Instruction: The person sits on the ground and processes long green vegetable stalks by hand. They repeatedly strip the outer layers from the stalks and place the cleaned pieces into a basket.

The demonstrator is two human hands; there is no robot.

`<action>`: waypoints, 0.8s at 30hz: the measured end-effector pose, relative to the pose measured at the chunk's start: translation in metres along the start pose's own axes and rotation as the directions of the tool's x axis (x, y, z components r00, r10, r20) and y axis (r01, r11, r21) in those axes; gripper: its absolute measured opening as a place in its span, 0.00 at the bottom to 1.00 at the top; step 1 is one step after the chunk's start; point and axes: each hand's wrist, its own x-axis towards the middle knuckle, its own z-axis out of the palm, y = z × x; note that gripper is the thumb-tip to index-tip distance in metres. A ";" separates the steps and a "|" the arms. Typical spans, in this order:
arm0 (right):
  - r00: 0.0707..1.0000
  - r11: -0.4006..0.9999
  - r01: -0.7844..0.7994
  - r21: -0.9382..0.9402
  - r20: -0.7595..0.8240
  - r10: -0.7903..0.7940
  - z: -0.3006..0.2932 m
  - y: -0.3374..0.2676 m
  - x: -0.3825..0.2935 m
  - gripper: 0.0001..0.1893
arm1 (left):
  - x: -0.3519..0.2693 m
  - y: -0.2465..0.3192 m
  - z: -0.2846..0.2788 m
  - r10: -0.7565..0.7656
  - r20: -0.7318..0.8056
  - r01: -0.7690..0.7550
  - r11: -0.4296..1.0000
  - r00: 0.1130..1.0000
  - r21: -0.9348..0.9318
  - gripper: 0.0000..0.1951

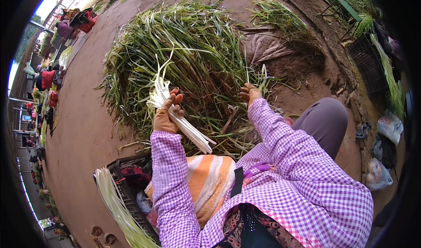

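My left hand [166, 116] is closed around a bundle of peeled white stalks [192, 131]. Thin pale leaf ends stick out above the fingers, and the cut-looking lower ends point towards my lap. To the right, my right hand [251, 93] pinches a single slender stalk [247, 71] that rises from the fingertips. Beyond and beneath both hands lies a large heap of long-leaved green plants [184, 47], with brownish roots and drooping leaves on its near side. An orange-and-white striped towel [207, 179] covers my lap.
At my left stands a black plastic crate [123, 185] with a long bundle of pale stalks [121, 208] along it. A smaller green pile [283, 17] lies beside a brown cloth sheet [266, 45]. On the right are another black crate [368, 63] and plastic bags [378, 174]. People sit far left.
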 end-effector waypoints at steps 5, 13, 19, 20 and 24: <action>0.561 0.676 0.675 -0.295 0.800 -0.211 0.091 0.024 -0.064 0.38 | 0.009 -0.010 0.008 -0.141 0.013 0.139 0.983 0.990 0.120 0.16; 0.916 0.998 0.046 0.035 0.397 -0.056 0.072 -0.009 -0.020 0.16 | 0.000 0.017 -0.013 -0.029 0.218 0.048 0.995 0.975 -0.082 0.20; 0.988 0.986 -0.017 0.167 0.153 -0.009 0.010 0.049 -0.040 0.33 | 0.020 0.023 -0.013 0.377 0.203 -0.333 0.917 0.904 -0.220 0.24; 0.965 0.967 -0.123 0.224 0.256 0.064 0.025 0.067 -0.057 0.37 | 0.025 0.016 -0.009 0.443 0.160 -0.405 0.887 0.882 -0.224 0.25; 0.669 0.946 -0.318 -0.059 0.693 0.268 0.068 0.097 -0.093 0.40 | 0.028 -0.005 0.005 0.262 -0.089 -0.275 0.943 0.961 -0.186 0.21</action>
